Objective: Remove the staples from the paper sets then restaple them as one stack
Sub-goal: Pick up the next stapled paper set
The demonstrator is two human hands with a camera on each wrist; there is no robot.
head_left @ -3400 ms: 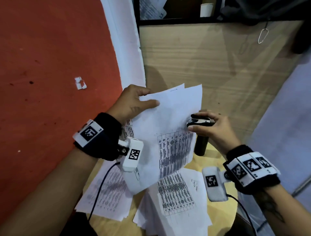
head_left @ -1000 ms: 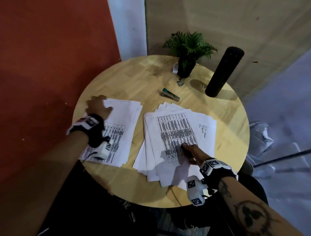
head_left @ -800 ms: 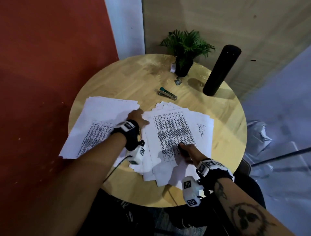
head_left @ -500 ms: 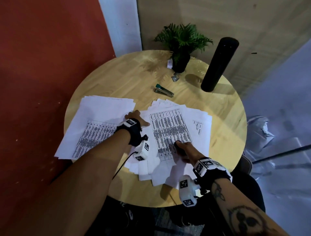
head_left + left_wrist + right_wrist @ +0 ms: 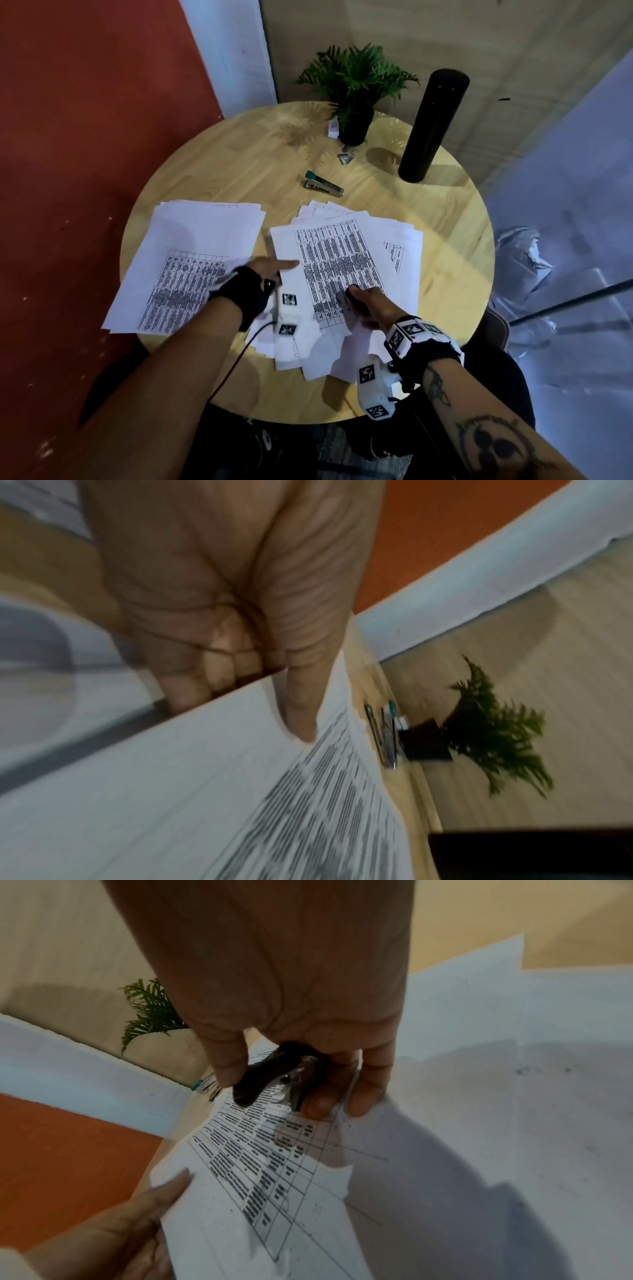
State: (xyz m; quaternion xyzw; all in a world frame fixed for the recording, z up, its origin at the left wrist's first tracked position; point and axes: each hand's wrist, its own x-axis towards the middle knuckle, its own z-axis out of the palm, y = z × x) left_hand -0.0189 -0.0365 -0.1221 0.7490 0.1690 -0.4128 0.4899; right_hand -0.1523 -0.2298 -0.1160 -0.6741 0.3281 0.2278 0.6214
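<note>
Two piles of printed paper lie on the round wooden table (image 5: 239,161): a left pile (image 5: 191,260) and a fanned right pile (image 5: 346,260). My left hand (image 5: 279,269) is at the right pile's left edge. In the left wrist view its thumb (image 5: 301,718) lies over a sheet's edge with the fingers behind it, pinching the sheet. My right hand (image 5: 368,303) rests on the right pile and grips a black staple remover (image 5: 274,1074), also seen from the head as the staple remover (image 5: 353,293). A green and silver stapler (image 5: 323,185) lies beyond the piles, untouched.
A potted plant (image 5: 354,89) and a tall black cylinder (image 5: 433,126) stand at the table's far side. Small metal bits (image 5: 346,157) and a small white box (image 5: 333,127) lie near the pot. A red wall is on the left.
The paper set held up earlier now lies on the left pile. My left hand moved right from that pile to the right pile's edge. My right hand stayed on the right pile with the remover.
</note>
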